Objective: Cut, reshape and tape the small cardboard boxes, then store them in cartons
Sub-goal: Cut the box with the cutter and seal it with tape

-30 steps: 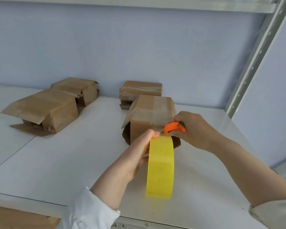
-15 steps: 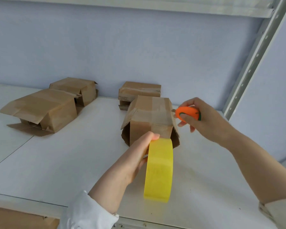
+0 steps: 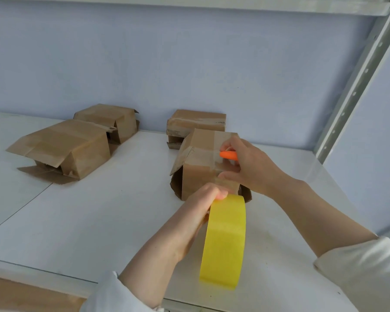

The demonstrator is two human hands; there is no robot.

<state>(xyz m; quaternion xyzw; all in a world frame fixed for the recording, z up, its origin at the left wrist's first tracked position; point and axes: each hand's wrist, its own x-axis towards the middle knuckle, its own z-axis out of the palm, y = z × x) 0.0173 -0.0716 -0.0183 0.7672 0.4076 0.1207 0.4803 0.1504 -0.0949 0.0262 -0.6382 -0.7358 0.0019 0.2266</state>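
Small cardboard box point(image 3: 198, 176) stands on the white shelf point(image 3: 99, 221), directly beyond the yellow tape roll point(image 3: 225, 239) and just beside it. Left hand point(image 3: 203, 203) grips the roll upright, edge-on to the box. Right hand point(image 3: 250, 167) clasps an orange cutter point(image 3: 229, 155) over the box top. Tape line runs near-to-far (strip barely visible). Right hand is the nearer, so probably makes the cut.
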